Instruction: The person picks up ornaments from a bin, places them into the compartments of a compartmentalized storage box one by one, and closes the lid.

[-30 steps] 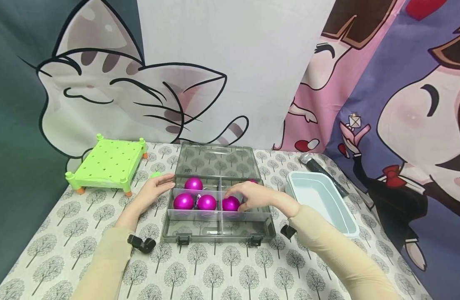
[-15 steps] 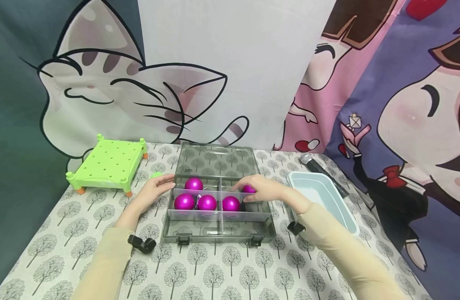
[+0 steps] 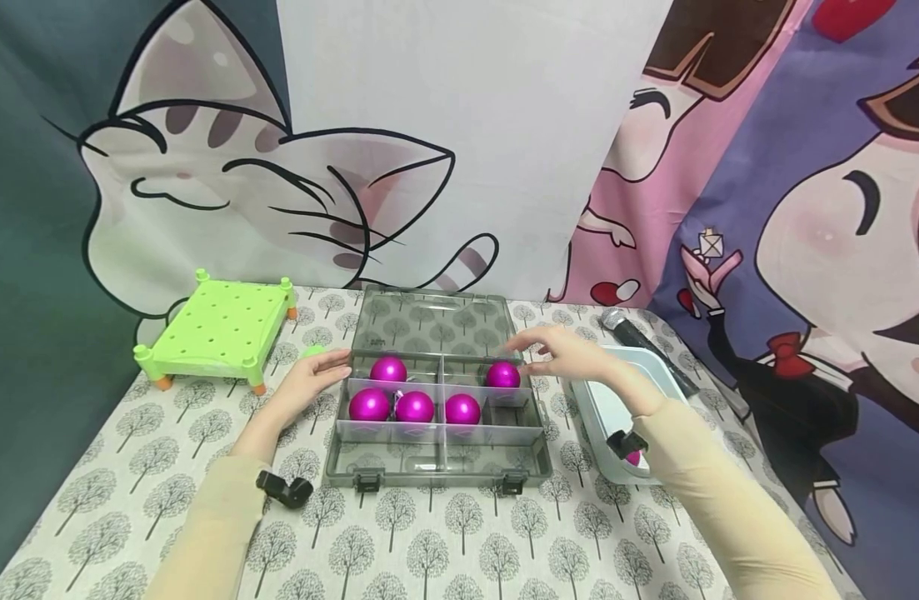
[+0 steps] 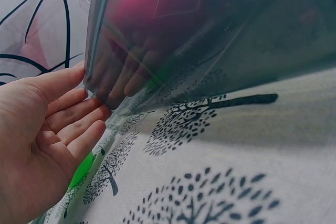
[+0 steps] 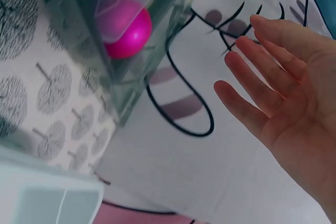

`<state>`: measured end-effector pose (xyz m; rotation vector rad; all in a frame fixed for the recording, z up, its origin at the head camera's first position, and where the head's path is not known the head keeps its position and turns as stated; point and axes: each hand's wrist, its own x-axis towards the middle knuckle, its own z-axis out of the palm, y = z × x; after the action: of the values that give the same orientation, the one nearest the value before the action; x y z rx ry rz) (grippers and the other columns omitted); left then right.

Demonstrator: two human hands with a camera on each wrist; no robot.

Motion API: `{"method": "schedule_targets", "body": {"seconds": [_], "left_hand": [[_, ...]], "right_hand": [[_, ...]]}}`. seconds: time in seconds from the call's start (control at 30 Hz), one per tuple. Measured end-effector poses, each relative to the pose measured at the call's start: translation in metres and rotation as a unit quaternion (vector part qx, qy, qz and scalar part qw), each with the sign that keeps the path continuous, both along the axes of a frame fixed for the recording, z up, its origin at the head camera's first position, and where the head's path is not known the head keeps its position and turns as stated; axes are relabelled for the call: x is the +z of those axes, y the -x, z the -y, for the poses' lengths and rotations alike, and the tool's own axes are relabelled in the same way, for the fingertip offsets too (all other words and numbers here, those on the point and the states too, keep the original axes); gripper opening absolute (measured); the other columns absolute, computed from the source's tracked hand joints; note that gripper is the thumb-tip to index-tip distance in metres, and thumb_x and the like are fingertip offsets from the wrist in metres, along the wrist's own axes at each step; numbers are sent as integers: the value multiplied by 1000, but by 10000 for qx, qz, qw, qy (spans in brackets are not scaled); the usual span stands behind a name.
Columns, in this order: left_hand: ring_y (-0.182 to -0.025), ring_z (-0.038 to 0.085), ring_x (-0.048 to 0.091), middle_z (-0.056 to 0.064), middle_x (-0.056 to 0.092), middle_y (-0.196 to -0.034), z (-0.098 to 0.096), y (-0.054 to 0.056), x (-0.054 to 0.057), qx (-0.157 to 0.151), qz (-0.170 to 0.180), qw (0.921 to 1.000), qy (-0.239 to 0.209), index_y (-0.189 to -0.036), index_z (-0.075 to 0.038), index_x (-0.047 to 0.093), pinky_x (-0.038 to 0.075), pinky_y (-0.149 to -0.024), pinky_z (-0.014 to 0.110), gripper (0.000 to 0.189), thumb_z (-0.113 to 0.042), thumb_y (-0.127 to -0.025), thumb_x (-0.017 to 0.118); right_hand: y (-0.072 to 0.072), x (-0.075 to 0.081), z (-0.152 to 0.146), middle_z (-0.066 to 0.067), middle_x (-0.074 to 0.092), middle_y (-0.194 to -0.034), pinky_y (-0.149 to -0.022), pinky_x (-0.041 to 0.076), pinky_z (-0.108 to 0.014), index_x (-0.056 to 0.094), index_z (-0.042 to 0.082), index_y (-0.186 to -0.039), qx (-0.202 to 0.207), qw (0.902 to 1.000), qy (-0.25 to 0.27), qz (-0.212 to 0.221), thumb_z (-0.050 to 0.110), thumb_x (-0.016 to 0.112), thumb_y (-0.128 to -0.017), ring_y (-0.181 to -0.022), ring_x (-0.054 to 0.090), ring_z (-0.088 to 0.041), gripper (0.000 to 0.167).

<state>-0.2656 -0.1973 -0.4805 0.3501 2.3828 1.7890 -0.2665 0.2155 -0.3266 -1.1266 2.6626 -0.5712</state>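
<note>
A grey see-through divided box (image 3: 399,457) lies with its lid (image 3: 434,323) tipped back. Its back row holds a magenta ball (image 3: 388,370) on the left and another magenta ball (image 3: 503,375) on the right. Three more sit in the middle row, and the front row holds none. My left hand (image 3: 314,379), fingers straight, has its fingertips at the box's left wall, as the left wrist view shows too. My right hand (image 3: 567,357), fingers spread and holding nothing, is over the box's back right corner, beside the right-hand ball (image 5: 126,27).
Right of the box stands a pale blue tub (image 3: 600,433) with a bit of magenta (image 3: 633,457) inside, partly behind the right wrist. A microphone (image 3: 639,337) lies behind the tub. At the left is a green pegged stand (image 3: 217,325), with a small green piece (image 3: 313,350) near the left hand.
My right hand has left the middle-row ball and moved right and back, past the box's right side, uncovering the back right ball. The left hand has stayed at the left wall.
</note>
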Motion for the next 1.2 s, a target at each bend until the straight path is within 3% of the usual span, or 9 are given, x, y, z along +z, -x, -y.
{"method": "schedule_targets", "body": {"seconds": [0.17, 0.4, 0.73, 0.83, 0.97, 1.2], "left_hand": [[-134, 43, 44, 29, 42, -147, 0, 0, -1, 12, -11, 10000, 5, -144, 7, 38, 37, -113, 50, 56, -19, -99, 57], [-135, 44, 44, 30, 41, -147, 0, 0, -2, -18, -18, 10000, -76, -144, 8, 37, 37, -113, 49, 58, -21, -99, 58], [-134, 44, 45, 30, 41, -147, 0, 0, -1, -20, -45, 10000, -68, -144, 9, 37, 37, -113, 49, 57, -20, -99, 57], [-134, 44, 45, 30, 41, -147, 0, 0, -1, -16, -37, 10000, -79, -144, 9, 37, 37, -113, 49, 57, -19, -99, 57], [-134, 44, 45, 29, 41, -147, 0, 0, -1, 3, -20, 10000, -52, -144, 8, 38, 37, -113, 50, 56, -19, -99, 57], [-134, 44, 44, 29, 41, -148, 0, -1, 0, 33, -25, 10000, -11, -144, 8, 38, 37, -113, 51, 56, -18, -99, 57]], "right_hand": [[3, 1, -22, -18, 68, -117, -93, 55, -54, 63, 0, -121, -323, 9993, 158, -91, 2, 69, -86, -111, 63, -36, 36], [4, 4, -61, -21, 67, -117, -91, 57, -52, 63, -3, -119, -948, 9950, 254, -155, -2, 70, -83, -107, 64, -39, 37], [5, -5, -119, -26, 68, -111, -86, 58, -50, 63, -8, -115, -1540, 9877, -263, -91, 1, 73, -79, -97, 68, -39, 38], [3, -8, -130, -25, 69, -110, -83, 59, -46, 63, -8, -115, -1727, 9839, -443, 121, 6, 76, -79, -97, 69, -38, 41], [-1, -12, -141, -24, 67, -114, -84, 59, -42, 60, -7, -122, -1885, 9774, -607, 739, 15, 79, -78, -102, 67, -36, 53], [-9, -24, -150, -32, 58, -122, -85, 59, -43, 50, -12, -129, -1727, 9675, -551, 1763, 16, 78, -78, -110, 60, -45, 65]]}}
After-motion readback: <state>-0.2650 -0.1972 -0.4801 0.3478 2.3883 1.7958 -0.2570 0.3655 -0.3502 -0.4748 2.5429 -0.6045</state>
